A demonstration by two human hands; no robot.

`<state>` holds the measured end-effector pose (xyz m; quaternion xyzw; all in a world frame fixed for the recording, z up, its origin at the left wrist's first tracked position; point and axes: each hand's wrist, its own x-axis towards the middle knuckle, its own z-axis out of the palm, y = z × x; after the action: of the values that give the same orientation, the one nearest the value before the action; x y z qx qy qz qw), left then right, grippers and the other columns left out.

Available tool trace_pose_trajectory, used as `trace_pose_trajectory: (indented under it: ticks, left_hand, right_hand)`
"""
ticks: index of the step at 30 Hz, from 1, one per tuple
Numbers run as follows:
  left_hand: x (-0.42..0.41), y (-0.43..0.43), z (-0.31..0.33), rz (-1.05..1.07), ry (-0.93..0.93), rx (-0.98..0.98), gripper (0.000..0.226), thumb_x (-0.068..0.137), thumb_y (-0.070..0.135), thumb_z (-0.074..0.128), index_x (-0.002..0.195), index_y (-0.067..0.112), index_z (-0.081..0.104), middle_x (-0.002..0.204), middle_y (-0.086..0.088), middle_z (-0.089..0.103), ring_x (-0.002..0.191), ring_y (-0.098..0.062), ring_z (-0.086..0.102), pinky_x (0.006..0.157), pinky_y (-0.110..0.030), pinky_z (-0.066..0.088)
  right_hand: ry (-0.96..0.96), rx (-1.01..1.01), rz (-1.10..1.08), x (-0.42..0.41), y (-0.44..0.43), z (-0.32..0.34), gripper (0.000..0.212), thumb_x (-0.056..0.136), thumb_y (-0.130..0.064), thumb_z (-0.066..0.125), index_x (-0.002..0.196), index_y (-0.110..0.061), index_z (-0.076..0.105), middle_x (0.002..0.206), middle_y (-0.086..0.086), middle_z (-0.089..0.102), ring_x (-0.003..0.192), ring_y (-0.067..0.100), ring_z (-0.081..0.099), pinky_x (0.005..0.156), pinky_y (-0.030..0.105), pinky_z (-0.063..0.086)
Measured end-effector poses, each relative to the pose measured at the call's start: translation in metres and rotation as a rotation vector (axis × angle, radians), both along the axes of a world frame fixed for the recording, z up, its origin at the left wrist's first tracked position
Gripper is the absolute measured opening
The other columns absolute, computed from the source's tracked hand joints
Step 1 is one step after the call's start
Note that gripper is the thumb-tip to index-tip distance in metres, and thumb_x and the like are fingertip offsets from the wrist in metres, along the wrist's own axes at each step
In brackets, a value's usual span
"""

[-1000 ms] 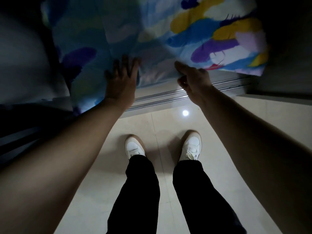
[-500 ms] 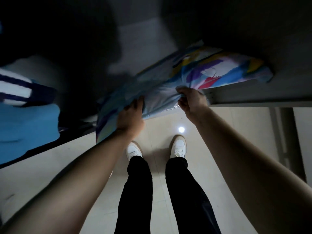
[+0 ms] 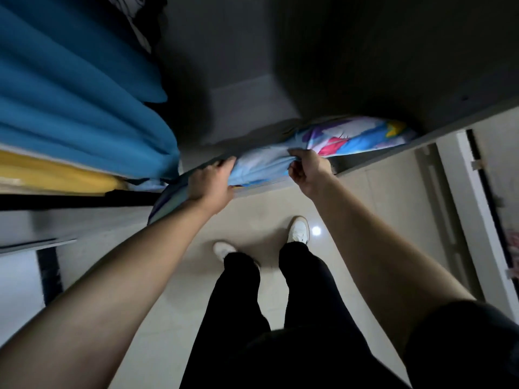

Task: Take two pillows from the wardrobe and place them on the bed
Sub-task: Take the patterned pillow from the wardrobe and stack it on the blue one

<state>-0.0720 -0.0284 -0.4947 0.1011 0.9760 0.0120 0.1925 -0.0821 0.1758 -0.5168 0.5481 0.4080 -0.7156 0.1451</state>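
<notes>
While both feet shift on the floor (image 3: 179,299), the left hand (image 3: 209,183) and right hand (image 3: 309,172) have clamped their fingers on the pillow (image 3: 348,137), dragging it half out of the wardrobe (image 3: 365,66) since a second ago; carrying comes next.

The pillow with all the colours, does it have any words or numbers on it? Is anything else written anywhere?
None: no words, numbers or labels can be read anywhere in this picture.
The patterned pillow, gripped by the left hand and the right hand, shows only coloured patches, no letters.
The blue fabric and the white shoes are plain.
</notes>
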Motion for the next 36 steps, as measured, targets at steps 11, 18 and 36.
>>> trace_pose_trajectory:
  ticks: [11, 18, 36]
  left_hand:
    - [0.051, -0.036, 0.124, -0.119, 0.2, 0.145, 0.05, 0.077, 0.037, 0.071, 0.123, 0.028, 0.053, 0.115, -0.004, 0.068, 0.097, -0.035, 0.065, 0.072, -0.039, 0.051]
    - [0.108, -0.081, 0.164, -0.228, 0.252, 0.254, 0.052, 0.076, 0.03, 0.068, 0.126, 0.03, 0.051, 0.114, -0.002, 0.068, 0.1, -0.033, 0.065, 0.075, -0.038, 0.052]
    - [0.201, 0.078, 0.257, -0.428, 0.275, 0.345, 0.045, 0.065, 0.015, 0.062, 0.107, 0.031, 0.064, 0.086, -0.004, 0.072, 0.079, -0.033, 0.063, 0.058, -0.028, 0.041]
  right_hand:
    - [0.179, 0.144, -0.073, 0.079, -0.029, 0.147, 0.019, 0.081, -0.004, 0.074, 0.082, -0.008, 0.056, 0.06, 0.005, 0.052, 0.042, 0.01, 0.049, 0.057, 0.021, 0.053]
    - [0.242, 0.267, -0.127, 0.158, -0.072, 0.207, 0.022, 0.081, -0.003, 0.075, 0.075, -0.006, 0.054, 0.057, 0.008, 0.051, 0.042, 0.013, 0.048, 0.054, 0.024, 0.048]
    - [0.113, 1.496, 0.655, 0.396, 0.1, 0.236, 0.132, 0.066, -0.042, 0.083, 0.157, -0.03, -0.011, 0.165, 0.014, -0.01, 0.152, 0.03, -0.004, 0.12, 0.05, 0.012]
